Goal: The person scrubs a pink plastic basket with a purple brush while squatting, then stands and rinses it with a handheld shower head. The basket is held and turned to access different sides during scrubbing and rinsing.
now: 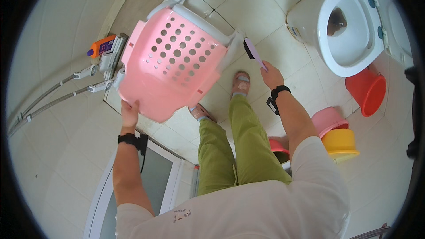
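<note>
My left hand (129,113) grips the near edge of a pink plastic piece (156,89) with rows of round holes and white side parts, perhaps a child's potty seat or chair. It is tilted, and its underside is hidden. My right hand (273,75) is closed around the handle of a lilac scrubbing brush (254,51) with black bristles. The brush points up and left, just right of the pink piece's white arm (234,44), apart from it as far as I can tell.
An open toilet (348,30) stands at the upper right, with a red bucket (367,93) below it. Pink (328,119) and yellow basins (340,141) lie by the right wall. On the left are an orange bottle (101,45) and wall-mounted pipes (63,98). A door (156,166) is at lower left.
</note>
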`<state>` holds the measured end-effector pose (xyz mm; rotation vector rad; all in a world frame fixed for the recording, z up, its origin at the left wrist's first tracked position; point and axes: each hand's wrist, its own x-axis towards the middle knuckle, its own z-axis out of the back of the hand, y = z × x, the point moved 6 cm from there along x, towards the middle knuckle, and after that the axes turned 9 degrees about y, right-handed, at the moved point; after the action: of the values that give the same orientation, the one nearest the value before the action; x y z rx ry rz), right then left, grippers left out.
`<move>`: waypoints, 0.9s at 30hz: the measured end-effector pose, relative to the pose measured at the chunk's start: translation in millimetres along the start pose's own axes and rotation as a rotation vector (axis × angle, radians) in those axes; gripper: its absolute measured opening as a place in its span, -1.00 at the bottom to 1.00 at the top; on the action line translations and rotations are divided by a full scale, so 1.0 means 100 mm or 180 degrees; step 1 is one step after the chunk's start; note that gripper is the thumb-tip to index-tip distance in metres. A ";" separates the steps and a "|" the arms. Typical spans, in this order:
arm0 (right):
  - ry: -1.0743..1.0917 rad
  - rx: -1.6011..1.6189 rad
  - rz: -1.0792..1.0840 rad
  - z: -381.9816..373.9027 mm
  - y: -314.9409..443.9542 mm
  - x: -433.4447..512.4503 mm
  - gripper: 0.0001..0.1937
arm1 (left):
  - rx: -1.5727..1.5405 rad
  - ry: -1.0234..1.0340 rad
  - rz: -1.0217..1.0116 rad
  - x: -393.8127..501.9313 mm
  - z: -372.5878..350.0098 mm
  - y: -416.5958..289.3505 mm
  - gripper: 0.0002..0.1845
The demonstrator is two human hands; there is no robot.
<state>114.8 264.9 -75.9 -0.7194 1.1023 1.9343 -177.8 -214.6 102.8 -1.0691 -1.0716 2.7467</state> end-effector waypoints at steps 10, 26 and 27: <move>0.0119 -0.0242 -0.0491 -0.65 -0.58 0.03 -0.61 | 0.0927 -0.0807 -0.0292 0.24 0.04 -0.11 -0.61; -0.0090 -0.0673 -0.0158 -0.99 -0.57 0.71 -0.63 | 0.0822 -0.0942 -0.0102 0.15 0.03 -0.19 -0.53; -0.0018 -0.0687 -0.0089 -1.00 -0.59 0.66 -0.63 | 0.1013 -0.1032 -0.0035 0.14 0.04 -0.20 -0.53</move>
<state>138.7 218.9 -198.6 -0.8404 0.8834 2.0497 -196.0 -198.4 108.4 -0.5916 -0.6164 3.0103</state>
